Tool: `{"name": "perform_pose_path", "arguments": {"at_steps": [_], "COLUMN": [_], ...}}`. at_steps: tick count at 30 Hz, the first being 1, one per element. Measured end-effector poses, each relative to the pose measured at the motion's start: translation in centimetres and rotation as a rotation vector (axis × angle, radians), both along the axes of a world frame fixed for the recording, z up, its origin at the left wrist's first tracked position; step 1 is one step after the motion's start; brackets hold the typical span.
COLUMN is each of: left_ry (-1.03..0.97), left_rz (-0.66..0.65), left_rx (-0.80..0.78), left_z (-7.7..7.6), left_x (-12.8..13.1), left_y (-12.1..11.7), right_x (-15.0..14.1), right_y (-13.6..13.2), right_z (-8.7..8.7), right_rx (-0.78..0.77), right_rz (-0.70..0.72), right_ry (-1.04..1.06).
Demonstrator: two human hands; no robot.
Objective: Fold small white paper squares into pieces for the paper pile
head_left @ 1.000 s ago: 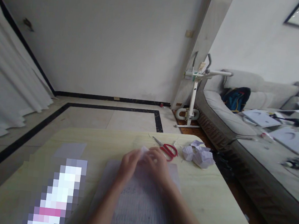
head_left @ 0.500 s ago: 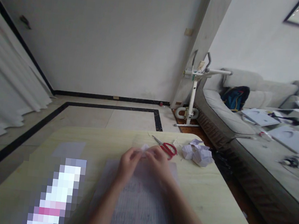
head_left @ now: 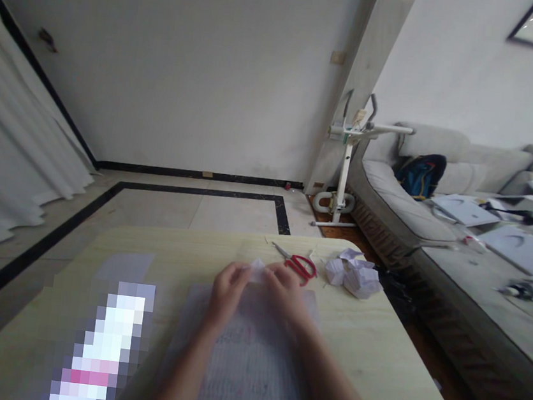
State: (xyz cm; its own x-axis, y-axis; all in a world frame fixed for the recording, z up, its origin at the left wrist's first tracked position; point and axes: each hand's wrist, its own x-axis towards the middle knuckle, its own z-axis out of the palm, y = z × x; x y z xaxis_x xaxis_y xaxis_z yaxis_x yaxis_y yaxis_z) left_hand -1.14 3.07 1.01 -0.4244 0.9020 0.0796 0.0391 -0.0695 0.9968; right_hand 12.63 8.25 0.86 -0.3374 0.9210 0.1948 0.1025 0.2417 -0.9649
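My left hand (head_left: 226, 290) and my right hand (head_left: 285, 291) meet over a pale wooden table (head_left: 383, 361), fingers pinched together on a small folded piece of white paper (head_left: 258, 266). Both hands are closed on it; most of the paper is hidden by the fingers. Beneath my forearms lies a lined sheet of paper (head_left: 247, 368) with writing. Red-handled scissors (head_left: 298, 264) lie just beyond my right hand.
Crumpled and folded white papers (head_left: 354, 275) sit near the table's far right corner. A small pale sheet (head_left: 125, 266) lies at the left, a blurred patch (head_left: 102, 348) in front of it. A grey sofa (head_left: 463, 248) with clutter stands to the right, a white exercise machine (head_left: 345, 164) beyond the table.
My hands stay together on the small paper with only slight finger shifts. The view has wobbled a little.
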Motion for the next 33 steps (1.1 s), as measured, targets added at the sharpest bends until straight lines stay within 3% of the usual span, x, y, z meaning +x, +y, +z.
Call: {"name": "perform_pose_path", "arguments": {"at_steps": [14,18,26,33], "left_ry": [-0.224,-0.177,-0.050,-0.072], "left_rz": [-0.060,-0.087,-0.071,-0.058], "left_rx": [-0.014,-0.053,-0.046,-0.051], "left_z": [-0.10,-0.16,0.40,0.44], "left_x": [0.29,0.24,0.14,0.19], "left_y": [0.20,0.13,-0.06,-0.02], "right_x": [-0.29,-0.16,-0.17,-0.17], "right_y": [0.01,0.11,-0.16,-0.14], "right_z": [-0.74,-0.96,-0.35,-0.03], "right_rx": [0.000,-0.017,-0.148,-0.120], "right_rz": [-0.057,-0.067,0.043,-0.009], "right_ry": [0.089,0.064,0.063,-0.009]}}
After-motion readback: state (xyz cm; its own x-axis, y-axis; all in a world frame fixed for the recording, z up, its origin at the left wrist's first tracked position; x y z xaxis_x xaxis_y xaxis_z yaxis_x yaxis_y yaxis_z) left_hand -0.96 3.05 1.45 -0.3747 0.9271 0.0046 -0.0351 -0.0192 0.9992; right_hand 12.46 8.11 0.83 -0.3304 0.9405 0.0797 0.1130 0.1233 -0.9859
